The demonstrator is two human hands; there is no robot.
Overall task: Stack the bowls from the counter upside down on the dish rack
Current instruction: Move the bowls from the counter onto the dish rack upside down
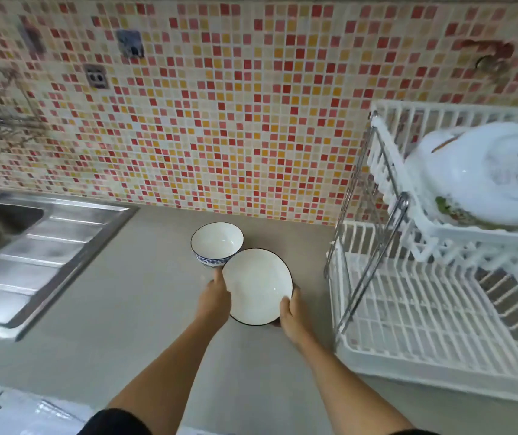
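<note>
Both hands clasp the wide white bowl [257,285] by opposite edges of its rim, the left hand [214,297] on its left side and the right hand [292,312] on its near right side, over the worktop [144,309] just left of the dish rack [424,324]. The 2nd, smaller bowl [217,244] stands upright just beyond it, apparently touching. Turning the wide bowl over with such a rim-only grip could let it slip, or knock that small bowl.
</note>
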